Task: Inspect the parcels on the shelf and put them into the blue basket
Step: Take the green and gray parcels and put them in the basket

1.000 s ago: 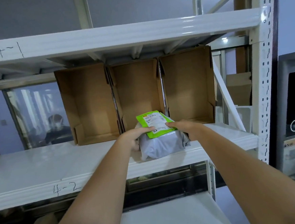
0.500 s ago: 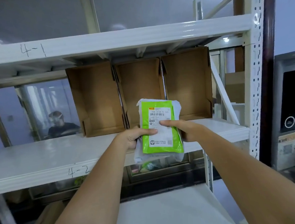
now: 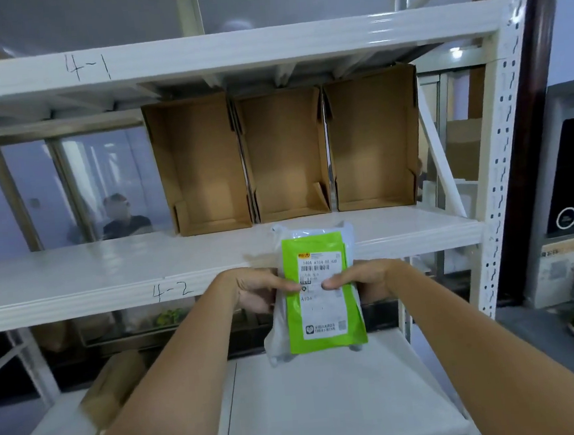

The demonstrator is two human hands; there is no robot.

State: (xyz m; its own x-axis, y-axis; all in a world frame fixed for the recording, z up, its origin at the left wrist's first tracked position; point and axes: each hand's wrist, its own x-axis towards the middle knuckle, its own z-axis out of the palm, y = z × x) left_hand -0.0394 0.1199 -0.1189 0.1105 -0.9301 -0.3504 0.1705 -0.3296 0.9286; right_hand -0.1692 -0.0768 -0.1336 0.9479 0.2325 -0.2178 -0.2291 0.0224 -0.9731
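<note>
Parcel [image 3: 320, 293], grey bag with green label face — held upright in the air, in front of the front edge of shelf 4-2 [image 3: 112, 282], clear of it.
Left hand [image 3: 257, 290]: fingers curled behind the parcel's left edge, thumb pressed across the label.
Right hand [image 3: 361, 280]: same hold on the right edge, thumb tip near the left thumb, a narrow gap between them.
Beyond the fingertips: bare white shelf top, open to the left.
Behind that — three cardboard boxes [image 3: 284, 155] side by side, open fronts facing out, nothing seen inside.
Below the hands: white lower shelf [image 3: 327, 403].
</note>
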